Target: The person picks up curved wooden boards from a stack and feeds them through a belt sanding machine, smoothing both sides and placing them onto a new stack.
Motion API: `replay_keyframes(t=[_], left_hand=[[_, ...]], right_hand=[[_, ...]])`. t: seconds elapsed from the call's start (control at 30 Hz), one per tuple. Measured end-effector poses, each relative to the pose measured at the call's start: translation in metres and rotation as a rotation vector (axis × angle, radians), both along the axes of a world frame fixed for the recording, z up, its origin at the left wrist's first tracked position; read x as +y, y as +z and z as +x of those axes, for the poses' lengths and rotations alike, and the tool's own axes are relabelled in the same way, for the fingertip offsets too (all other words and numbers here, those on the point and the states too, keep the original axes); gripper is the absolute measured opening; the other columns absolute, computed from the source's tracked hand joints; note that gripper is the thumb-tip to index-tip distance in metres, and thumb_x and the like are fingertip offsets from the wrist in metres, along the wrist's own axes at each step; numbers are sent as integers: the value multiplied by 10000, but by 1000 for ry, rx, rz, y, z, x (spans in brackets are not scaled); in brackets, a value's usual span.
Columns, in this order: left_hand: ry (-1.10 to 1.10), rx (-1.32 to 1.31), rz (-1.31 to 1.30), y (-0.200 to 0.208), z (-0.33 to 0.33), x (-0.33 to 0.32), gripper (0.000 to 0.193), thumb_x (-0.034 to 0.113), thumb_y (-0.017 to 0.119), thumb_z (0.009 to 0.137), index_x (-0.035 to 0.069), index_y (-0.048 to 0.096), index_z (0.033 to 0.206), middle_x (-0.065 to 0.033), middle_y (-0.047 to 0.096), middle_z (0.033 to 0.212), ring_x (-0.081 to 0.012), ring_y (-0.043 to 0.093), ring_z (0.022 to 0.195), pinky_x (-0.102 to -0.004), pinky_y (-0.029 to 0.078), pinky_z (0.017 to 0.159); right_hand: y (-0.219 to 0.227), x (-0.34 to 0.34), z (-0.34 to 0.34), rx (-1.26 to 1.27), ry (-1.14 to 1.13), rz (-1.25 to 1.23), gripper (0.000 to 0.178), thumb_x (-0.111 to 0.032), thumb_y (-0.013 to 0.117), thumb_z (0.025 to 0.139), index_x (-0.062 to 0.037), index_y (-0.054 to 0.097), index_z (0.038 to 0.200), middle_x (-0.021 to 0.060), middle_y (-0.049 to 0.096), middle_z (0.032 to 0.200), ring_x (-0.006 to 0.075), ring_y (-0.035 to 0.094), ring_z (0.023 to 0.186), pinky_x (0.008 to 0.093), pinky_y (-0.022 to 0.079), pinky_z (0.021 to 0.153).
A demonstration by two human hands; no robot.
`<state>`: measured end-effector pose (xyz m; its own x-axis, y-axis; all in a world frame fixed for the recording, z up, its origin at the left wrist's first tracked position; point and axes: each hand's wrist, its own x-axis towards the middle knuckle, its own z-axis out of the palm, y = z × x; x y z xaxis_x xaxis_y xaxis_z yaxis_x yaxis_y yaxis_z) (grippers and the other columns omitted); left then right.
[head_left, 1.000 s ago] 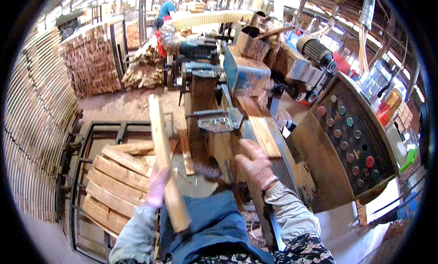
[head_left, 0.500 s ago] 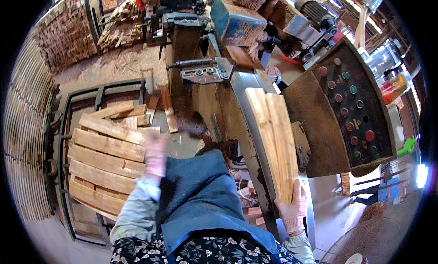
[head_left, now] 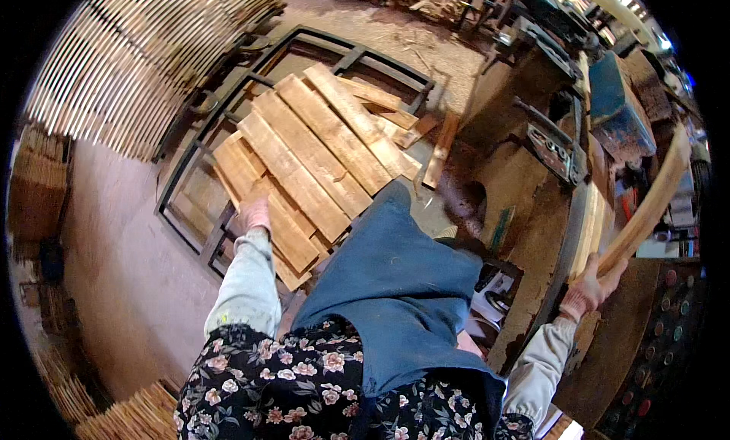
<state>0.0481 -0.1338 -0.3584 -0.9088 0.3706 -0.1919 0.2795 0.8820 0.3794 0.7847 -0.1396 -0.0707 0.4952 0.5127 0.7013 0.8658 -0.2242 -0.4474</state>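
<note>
My right hand [head_left: 587,291], in a pale pink glove, grips the lower end of a long wooden board [head_left: 652,200], which is raised at a slant over the machine. Other boards [head_left: 590,225] lie on the machine's metal bed behind it. My left hand [head_left: 254,215], gloved too, is at the outer edge of a board [head_left: 283,221] on the left of a stack of boards [head_left: 323,147]. Its fingers lie over that board and look closed on its edge, though they are slightly blurred. The stacked boards lie side by side, some askew.
A black metal frame [head_left: 169,183] surrounds the stack. The machine's button panel [head_left: 646,356] stands at the lower right, and a blue sawdust-covered housing [head_left: 620,109] at the upper right. Slatted wood piles [head_left: 144,60] rise at the far left.
My view has turned left. My left hand has moved from the stack's inner end to its outer board. My right hand has lifted a board off the machine bed.
</note>
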Motion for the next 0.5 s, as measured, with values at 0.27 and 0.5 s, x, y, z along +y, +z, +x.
replay_keyframes(t=[0.27,0.5], left_hand=[[41,-866,1044,-24,-29,21,539,328,695,994,-74,588,1337,-194,661,1298,-297,640,1160,-420,489,1057],[263,-656,608,-34,3,97,944,536,755,876,-108,443,1493,-189,569,1467,-292,587,1242,-422,453,1074]], right_hand=[[-3,-91,-42,162,248,-285,755,-142,735,886,-21,444,1572,184,499,1536,326,470,1427,434,359,1207],[17,-282,-90,-198,113,-757,758,-98,729,839,-73,483,1556,229,507,1522,418,493,1392,514,421,1163]])
